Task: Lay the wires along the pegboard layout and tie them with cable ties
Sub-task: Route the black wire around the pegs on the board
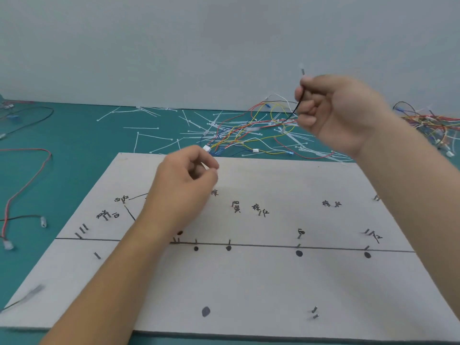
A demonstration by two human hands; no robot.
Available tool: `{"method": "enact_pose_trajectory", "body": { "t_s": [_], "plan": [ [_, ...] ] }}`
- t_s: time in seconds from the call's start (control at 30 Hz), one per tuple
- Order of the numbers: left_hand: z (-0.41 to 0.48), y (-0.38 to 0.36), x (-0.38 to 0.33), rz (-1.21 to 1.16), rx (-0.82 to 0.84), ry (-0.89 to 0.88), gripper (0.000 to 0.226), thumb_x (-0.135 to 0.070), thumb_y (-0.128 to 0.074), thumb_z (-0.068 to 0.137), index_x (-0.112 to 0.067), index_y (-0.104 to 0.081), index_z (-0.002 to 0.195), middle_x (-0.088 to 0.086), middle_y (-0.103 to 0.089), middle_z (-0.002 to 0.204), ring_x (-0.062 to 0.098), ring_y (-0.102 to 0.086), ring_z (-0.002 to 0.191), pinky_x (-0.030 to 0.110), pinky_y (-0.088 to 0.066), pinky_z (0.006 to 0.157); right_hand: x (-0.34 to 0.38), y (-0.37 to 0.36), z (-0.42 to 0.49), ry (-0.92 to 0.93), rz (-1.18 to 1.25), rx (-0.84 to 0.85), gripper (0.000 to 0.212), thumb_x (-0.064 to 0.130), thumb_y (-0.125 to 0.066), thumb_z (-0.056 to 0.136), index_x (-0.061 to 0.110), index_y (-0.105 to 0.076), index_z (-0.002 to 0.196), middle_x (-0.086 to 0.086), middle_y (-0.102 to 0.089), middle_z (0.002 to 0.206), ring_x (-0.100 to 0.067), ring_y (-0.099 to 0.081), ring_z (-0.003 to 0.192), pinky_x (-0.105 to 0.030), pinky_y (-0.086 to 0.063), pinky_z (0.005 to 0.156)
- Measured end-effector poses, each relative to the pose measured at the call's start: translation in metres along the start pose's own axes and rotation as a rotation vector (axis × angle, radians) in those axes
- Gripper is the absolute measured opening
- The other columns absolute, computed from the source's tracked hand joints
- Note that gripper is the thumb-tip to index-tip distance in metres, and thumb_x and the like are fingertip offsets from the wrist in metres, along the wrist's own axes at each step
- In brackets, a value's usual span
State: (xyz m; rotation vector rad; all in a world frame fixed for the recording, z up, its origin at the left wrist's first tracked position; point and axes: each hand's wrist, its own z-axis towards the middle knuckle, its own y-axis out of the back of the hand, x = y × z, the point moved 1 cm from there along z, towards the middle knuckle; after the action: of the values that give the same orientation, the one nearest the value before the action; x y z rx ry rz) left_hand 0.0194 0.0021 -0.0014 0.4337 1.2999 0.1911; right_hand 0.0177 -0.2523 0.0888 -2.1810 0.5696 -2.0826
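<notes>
Above the pegboard (pixel 249 282), the right hand (pixel 333 113) pinches a black wire (pixel 299 103). The left hand (pixel 181 185) curls; content unclear.

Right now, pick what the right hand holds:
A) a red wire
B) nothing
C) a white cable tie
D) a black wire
D: the raised right hand pinches a thin black wire.

Handwritten on the pegboard (pixel 249 282): 白红, 白, 黄, 棕红, 红
</notes>
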Motion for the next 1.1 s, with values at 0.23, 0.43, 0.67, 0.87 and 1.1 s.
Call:
{"method": "enact_pose_trajectory", "body": {
  "t_s": [0.23,0.43,0.67,0.87,1.1],
  "plan": [
    [-0.034,0.046,0.007,0.391,0.185,0.205,0.012,-0.033,-0.057,0.1,-0.038,-0.066,0.094,-0.014,-0.064,0.086,0.002,-0.059,0.056,0.026,-0.046,0.05,-0.058,-0.018,-0.045,-0.234,0.129,0.034,0.016,0.011,-0.053,0.1,0.015,-0.053,0.084,0.003,-0.055,0.058,-0.003,-0.037,0.041,-0.015,-0.028,0.034],
    [-0.075,0.054,0.014,0.3,0.159,0.196,0.025,-0.036,-0.075,0.087,-0.046,-0.062,0.105,-0.024,-0.065,0.097,0.0,-0.065,0.081,0.031,-0.051,0.07,-0.08,-0.021,-0.06,-0.301,0.075,0.049,0.021,0.015,-0.053,0.101,0.019,-0.049,0.08,0.004,-0.05,0.055,-0.007,-0.032,0.039,-0.018,-0.026,0.034],
    [-0.091,0.051,0.026,0.519,-0.067,0.141,0.023,-0.029,-0.081,0.083,-0.041,-0.062,0.087,-0.024,-0.053,0.099,0.006,-0.054,0.094,0.021,-0.036,0.071,-0.093,-0.018,-0.069,-0.335,0.017,0.067,0.019,0.016,-0.054,0.101,0.019,-0.05,0.083,0.001,-0.053,0.058,-0.009,-0.035,0.043,-0.02,-0.029,0.036],
    [-0.087,0.051,0.029,0.411,0.017,-0.029,0.032,-0.007,-0.078,0.085,-0.037,-0.074,0.076,-0.021,-0.066,0.089,0.004,-0.058,0.086,0.016,-0.041,0.07,-0.101,-0.018,-0.073,-0.339,-0.005,0.066,0.011,0.015,-0.055,0.101,0.017,-0.053,0.09,-0.001,-0.055,0.06,-0.009,-0.038,0.044,-0.02,-0.032,0.036],
    [-0.098,0.056,0.035,0.377,0.019,-0.07,0.026,-0.013,-0.082,0.083,-0.038,-0.075,0.082,-0.023,-0.07,0.093,0.003,-0.062,0.098,0.007,-0.041,0.081,-0.101,-0.015,-0.08,-0.335,0.012,0.099,0.015,0.015,-0.053,0.102,0.017,-0.052,0.086,-0.003,-0.055,0.06,-0.01,-0.039,0.044,-0.021,-0.034,0.037]
  ]
}}
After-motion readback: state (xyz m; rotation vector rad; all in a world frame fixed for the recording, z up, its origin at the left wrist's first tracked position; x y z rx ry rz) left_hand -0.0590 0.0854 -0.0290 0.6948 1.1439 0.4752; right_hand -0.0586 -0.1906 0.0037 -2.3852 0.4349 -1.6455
